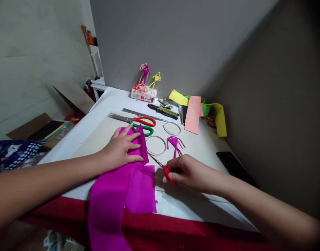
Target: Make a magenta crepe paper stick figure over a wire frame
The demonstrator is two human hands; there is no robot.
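My left hand lies flat with fingers spread, pressing on a folded piece of magenta crepe paper. A longer strip of the same paper runs from under it over the table's front edge. In my right hand is a small pair of red-handled scissors, blades pointing toward the folded paper's lower corner. Just beyond my right hand rests a magenta stick figure. Larger scissors with one red and one green handle lie past my left fingertips. Two wire rings are between the hands.
At the back, several small figures stand on a white and red box. Pliers and thin wires lie before it. Pink crepe paper and yellow strips sit at right, near a dark flat object.
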